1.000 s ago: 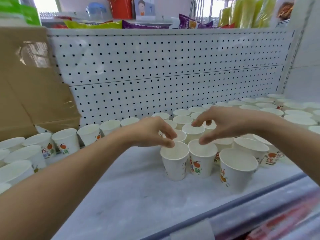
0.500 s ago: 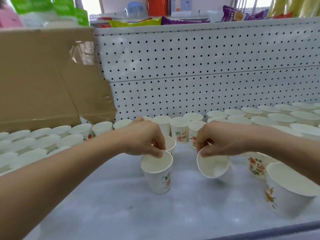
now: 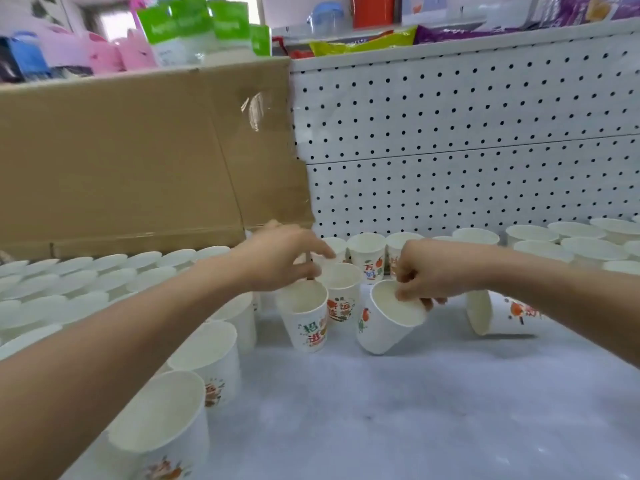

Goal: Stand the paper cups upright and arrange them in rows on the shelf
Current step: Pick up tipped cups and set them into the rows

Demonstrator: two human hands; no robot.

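Two paper cups stand upright nearest, at the left front of the shelf; farther in, the left hand pinches the rim of a standing cup; the right hand pinches a tilted cup by its rim; a toppled cup lies right of it, before the pegboard.

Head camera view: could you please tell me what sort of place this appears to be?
Probably a shop aisle: a white pegboard back panel rises behind the shelf, bagged snacks lie on the tier above, and a cardboard carton stands beside rows of paper cups.
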